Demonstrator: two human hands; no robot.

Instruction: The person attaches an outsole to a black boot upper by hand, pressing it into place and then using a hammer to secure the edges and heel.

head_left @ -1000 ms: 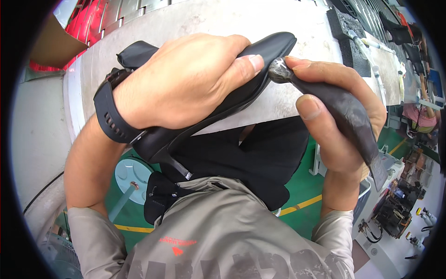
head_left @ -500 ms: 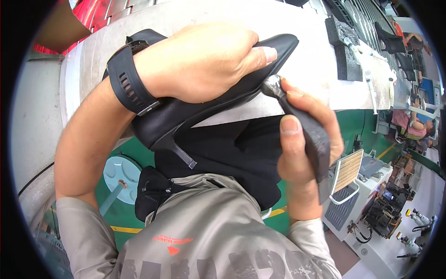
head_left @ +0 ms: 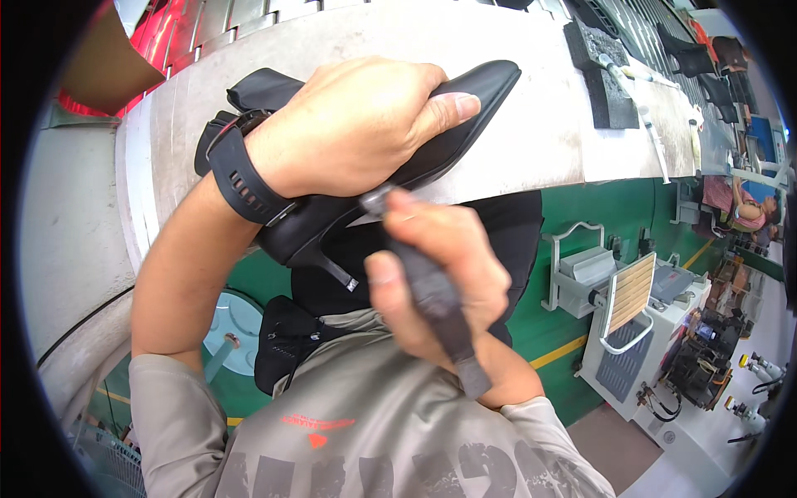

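A black leather high-heeled boot (head_left: 475,93) lies on its side at the table's near edge, its pointed toe to the far right and its slim heel toward my body. My left hand (head_left: 357,124) is closed over it from above, thumb along the upper near the toe. In my right hand (head_left: 452,253), blurred by motion, is a hammer (head_left: 432,290) with a dark handle and a rounded metal head. That head is at the boot's near side, by the arch; whether it touches cannot be made out.
The boot rests on a pale worktable (head_left: 548,124). Dark foam blocks (head_left: 610,91) and a white brush-like tool (head_left: 643,108) lie at its right. Metal conveyor slats (head_left: 249,12) run along the far side. A wooden-slatted chair (head_left: 629,295) and machines stand right; another person (head_left: 747,207) sits beyond.
My right hand has swung the hammer leftward and a little nearer me, from beside the forefoot to the arch. The boot and left hand have shifted only slightly.
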